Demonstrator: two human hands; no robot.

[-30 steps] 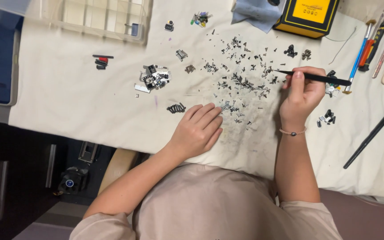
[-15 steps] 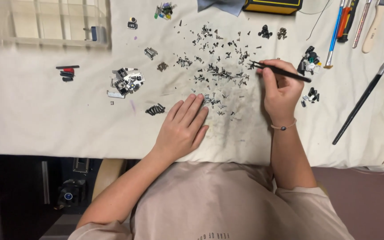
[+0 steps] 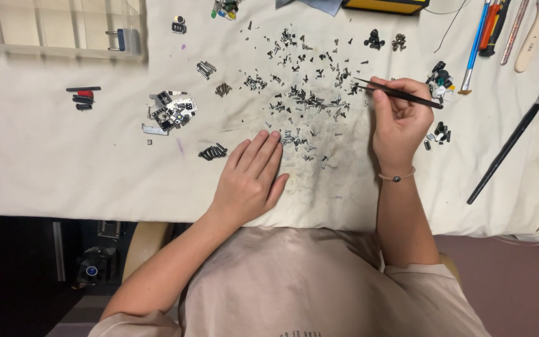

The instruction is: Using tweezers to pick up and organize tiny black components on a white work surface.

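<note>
The right hand (image 3: 400,125) pinches thin black metal tweezers (image 3: 400,95), tips pointing left into the scatter of small dark metal screws (image 3: 301,93) spread on the cream cloth-covered table (image 3: 63,168). The left hand (image 3: 251,178) lies flat and empty — fingers together, fingertips touching the scatter's lower edge. A long black paintbrush (image 3: 513,140) lies well right.

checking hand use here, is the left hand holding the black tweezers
No, the left hand lies flat and empty on the white cloth, while the right hand holds the black tweezers over the scattered screws.
</note>
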